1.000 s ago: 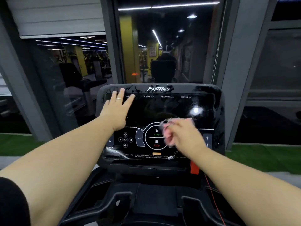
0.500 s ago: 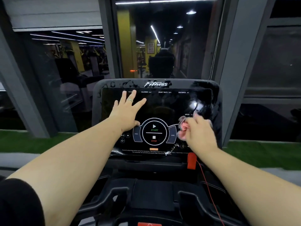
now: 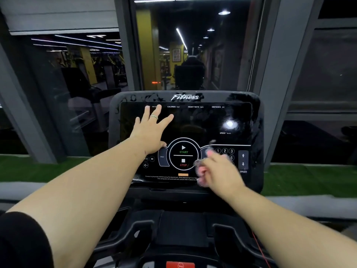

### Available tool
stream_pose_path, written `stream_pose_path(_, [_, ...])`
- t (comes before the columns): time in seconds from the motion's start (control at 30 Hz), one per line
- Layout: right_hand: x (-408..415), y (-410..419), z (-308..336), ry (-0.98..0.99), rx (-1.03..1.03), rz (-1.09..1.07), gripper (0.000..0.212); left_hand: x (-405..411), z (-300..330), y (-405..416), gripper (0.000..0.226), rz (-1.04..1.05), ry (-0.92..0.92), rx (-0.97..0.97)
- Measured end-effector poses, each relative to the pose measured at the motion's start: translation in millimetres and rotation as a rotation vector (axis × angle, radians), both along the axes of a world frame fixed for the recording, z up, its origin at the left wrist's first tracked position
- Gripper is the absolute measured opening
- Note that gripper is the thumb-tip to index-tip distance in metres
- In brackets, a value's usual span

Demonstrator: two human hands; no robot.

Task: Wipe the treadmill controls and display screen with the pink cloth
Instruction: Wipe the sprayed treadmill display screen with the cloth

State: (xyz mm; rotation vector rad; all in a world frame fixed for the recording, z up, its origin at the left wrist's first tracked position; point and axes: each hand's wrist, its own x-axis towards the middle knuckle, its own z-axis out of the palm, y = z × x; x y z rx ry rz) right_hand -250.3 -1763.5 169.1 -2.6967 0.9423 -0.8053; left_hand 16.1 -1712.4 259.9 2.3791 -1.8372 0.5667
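The left hand lies flat with fingers spread on the dark display screen of the treadmill console, a ring on one finger. The right hand, blurred, grips the bunched pink cloth against the controls, just right of the START/STOP ring and below the number keys.

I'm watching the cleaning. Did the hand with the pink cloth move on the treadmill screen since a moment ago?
Yes. The right hand with the pink cloth slid left and down, from beside the speed arrows toward the STOP button.
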Motion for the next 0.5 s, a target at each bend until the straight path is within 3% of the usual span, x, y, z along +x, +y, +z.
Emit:
stream_pose_path(0.03, [11.5, 7.3, -4.5, 0.019, 0.125, 0.105, 0.017, 0.0, 0.3, 0.3, 0.107, 0.0, -0.003, 0.001])
stream_pose_path(0.1, [26.7, 10.0, -8.2, -0.005, 0.048, 0.143, 0.021, 0.3, 1.0, 0.7, 0.108, 0.001, -0.006, 0.002])
stream_pose_path(0.23, [-7.6, -15.3, 0.5, -0.237, -0.171, -0.13, 0.01, 1.5, -1.1, -0.1, 0.108, -0.005, 0.014, -0.007])
stream_pose_path(0.33, [-18.8, -23.1, -6.9, 0.08, -0.258, -0.229, 0.027, 0.2, -1.5, -0.9, 0.107, -0.001, 0.031, -0.007])
stream_pose_path(0.4, [1.3, -14.3, -22.2, 0.206, -0.143, -0.175, 0.037, -0.7, -0.7, -0.1, 0.107, -0.002, 0.037, -0.002])
stream_pose_path(0.5, [24.4, 5.6, -29.7, 0.034, 0.001, 0.033, 0.022, -0.1, -0.5, 1.8, 0.107, -0.005, 0.034, -0.003])
